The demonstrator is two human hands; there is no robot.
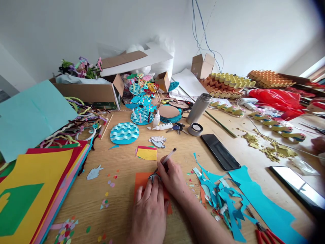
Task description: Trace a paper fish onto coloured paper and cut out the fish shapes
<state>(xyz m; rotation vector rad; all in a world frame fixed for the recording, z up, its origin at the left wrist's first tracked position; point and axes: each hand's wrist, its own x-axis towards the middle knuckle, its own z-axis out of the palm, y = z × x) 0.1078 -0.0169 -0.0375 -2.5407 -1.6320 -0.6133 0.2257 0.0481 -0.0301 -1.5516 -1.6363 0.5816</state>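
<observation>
My left hand (149, 206) lies flat with its fingers spread, pressing a small grey fish cutout (153, 177) onto an orange paper sheet (139, 179). In my right hand (174, 174) is a pen (169, 155), its tip down beside the cutout. Above the hands lie small yellow and red paper pieces (147, 154) and white fish cutouts (157, 141). A pale blue fish cutout (94, 172) rests to the left.
Coloured paper sheets (38, 183) fill the left side. Blue scraps (223, 193), red-handled scissors (266, 234) and a black phone (220, 151) lie to the right. A metal flask (199, 108) stands behind, near glue bottles (162, 126). Another person's hand (318, 145) shows at the right edge.
</observation>
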